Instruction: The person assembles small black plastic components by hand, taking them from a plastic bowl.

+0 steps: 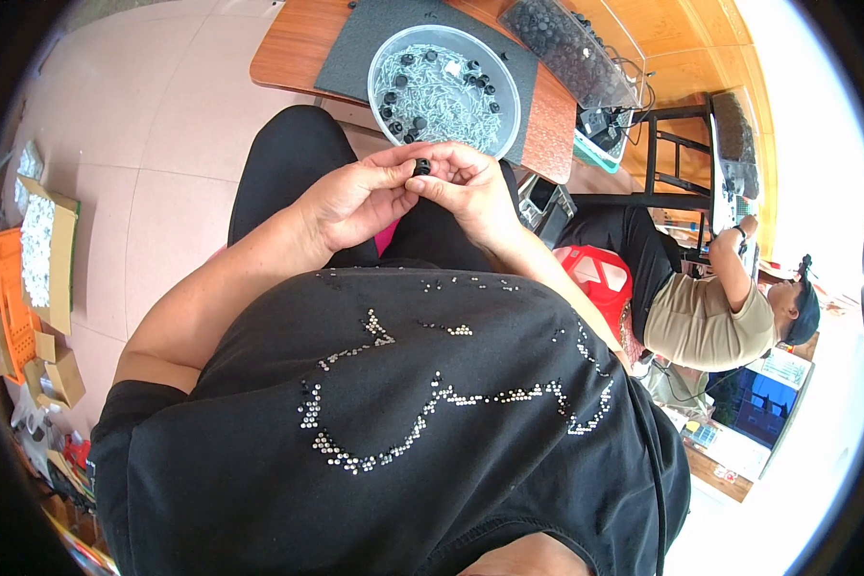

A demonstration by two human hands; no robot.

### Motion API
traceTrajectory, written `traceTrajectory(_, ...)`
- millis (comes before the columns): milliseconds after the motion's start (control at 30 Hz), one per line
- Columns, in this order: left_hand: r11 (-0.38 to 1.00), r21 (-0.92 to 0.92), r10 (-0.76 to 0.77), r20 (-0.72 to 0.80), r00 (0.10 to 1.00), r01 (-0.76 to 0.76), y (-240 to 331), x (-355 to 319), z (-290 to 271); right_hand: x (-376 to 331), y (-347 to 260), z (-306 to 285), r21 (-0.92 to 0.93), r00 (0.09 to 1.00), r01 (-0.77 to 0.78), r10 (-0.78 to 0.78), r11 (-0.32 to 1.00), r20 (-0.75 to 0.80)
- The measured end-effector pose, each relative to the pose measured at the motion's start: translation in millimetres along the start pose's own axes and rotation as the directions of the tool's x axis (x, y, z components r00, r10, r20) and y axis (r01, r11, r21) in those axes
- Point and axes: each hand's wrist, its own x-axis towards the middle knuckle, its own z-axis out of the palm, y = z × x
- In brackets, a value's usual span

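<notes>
Between my two hands, above my lap, is a small round black knob-like part (421,167). My left hand (360,197) pinches it from the left with thumb and fingers. From the other side, the thumb and fingers of my right hand (463,182) close on the same part. Just beyond my hands stands a round clear plastic tub (378,60). Many silvery screws (442,106) fill it, with several black parts (400,82) like the held one lying on top. Whether a screw sits in the held part is hidden by my fingers.
The tub rests on a dark mat (341,67) on a wooden table (293,48). A clear bin of black parts (571,48) stands at the back right, near a teal-edged tray (600,154). Another person (710,322) sits at right beside a red stool (595,274). Cartons (60,259) stand at left.
</notes>
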Motion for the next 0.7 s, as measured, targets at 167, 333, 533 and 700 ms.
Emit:
traceTrajectory(167, 1.0, -0.001, -0.014, -0.016, 1.0, 0.014, 0, -2, 11, 0, 2, -2, -0.16, 0.999, 0.038, -0.043, 0.986, -0.031)
traceTrajectory(333, 0.998, -0.048, -0.032, -0.029, 0.999, 0.03, -1, -4, 13, -2, -1, 0, -0.358, 0.993, 0.09, -0.11, 0.929, -0.034)
traceTrajectory(533, 0.996, -0.076, -0.046, -0.116, 0.992, 0.038, -5, -3, 12, 0, -8, -3, -0.607, 0.981, 0.17, -0.191, 0.776, 0.03)
traceTrajectory(700, 0.996, -0.081, -0.059, -0.176, 0.983, 0.046, -5, -5, 17, 3, -6, -7, -0.66, 0.977, 0.189, -0.208, 0.727, 0.05)
